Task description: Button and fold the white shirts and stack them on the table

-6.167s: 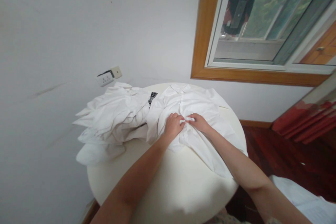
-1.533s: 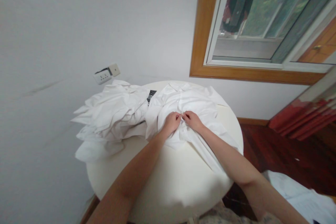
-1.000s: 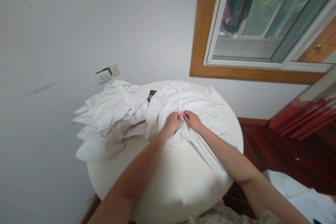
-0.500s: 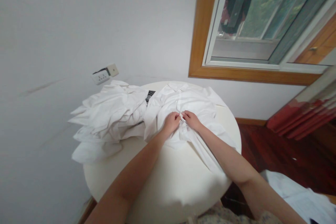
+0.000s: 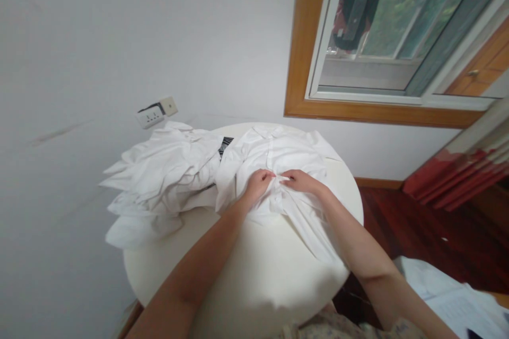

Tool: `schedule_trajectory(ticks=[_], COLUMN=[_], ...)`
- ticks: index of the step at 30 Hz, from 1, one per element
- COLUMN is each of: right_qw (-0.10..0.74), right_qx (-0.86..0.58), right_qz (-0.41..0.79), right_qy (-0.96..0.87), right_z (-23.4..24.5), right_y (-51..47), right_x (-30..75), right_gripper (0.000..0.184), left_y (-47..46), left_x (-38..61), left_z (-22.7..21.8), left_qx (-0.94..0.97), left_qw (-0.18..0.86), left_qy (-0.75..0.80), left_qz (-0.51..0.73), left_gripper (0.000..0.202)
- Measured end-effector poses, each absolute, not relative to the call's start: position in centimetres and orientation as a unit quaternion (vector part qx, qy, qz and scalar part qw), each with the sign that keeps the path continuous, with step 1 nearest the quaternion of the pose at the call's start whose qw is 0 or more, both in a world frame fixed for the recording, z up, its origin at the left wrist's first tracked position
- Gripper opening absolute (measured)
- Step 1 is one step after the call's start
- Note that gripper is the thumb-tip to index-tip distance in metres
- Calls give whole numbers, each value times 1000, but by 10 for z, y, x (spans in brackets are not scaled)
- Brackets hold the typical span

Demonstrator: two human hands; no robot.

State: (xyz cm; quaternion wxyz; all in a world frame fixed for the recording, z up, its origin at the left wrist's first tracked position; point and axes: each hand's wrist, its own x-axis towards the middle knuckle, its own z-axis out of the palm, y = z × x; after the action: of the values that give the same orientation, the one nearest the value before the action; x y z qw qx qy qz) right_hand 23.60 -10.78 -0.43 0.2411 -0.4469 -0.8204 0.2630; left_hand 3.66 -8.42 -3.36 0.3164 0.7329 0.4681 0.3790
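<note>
A white shirt [image 5: 296, 151] lies spread on a round white table [image 5: 238, 270], its collar toward the wall and its button front running down the middle. My left hand [image 5: 259, 183] pinches the cloth at the front edge. Just to its right, my right hand [image 5: 300, 180] grips the other front edge between thumb and fingers. The fingertips are a small gap apart, with taut cloth between them. Any button under the fingers is too small to make out. One sleeve trails toward the table's near right edge.
A heap of crumpled white clothes [image 5: 163, 169] covers the table's left side, partly over its edge. A black striped item [image 5: 226, 145] shows between heap and shirt. Behind are the wall socket [image 5: 151, 116] and a wood-framed window [image 5: 294, 63]. White cloth and papers [image 5: 449, 296] lie at lower right.
My right hand has shifted slightly right and turned more sideways, opening a small gap between the fingertips. My left hand keeps its pinch on the shirt front. The view has moved slightly.
</note>
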Motion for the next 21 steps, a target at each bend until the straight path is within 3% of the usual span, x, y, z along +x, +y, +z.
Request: schedule_trajectory(ticks=[7, 15, 21], right_qw=[257, 174, 115], right_qx=[-531, -507, -517], right_qz=[165, 151, 156], right_qy=[-791, -831, -834], right_z=[7, 10, 19], right_y=[-106, -117, -127], right_x=[241, 222, 216], right_gripper=[26, 19, 27], left_y=[-93, -103, -104], left_x=[36, 37, 35], left_z=[-32, -31, -28], left_qx=[798, 802, 820], left_qw=[116, 45, 83], left_qy=[507, 556, 545], left_qz=[305, 214, 155], left_gripper=[19, 33, 54])
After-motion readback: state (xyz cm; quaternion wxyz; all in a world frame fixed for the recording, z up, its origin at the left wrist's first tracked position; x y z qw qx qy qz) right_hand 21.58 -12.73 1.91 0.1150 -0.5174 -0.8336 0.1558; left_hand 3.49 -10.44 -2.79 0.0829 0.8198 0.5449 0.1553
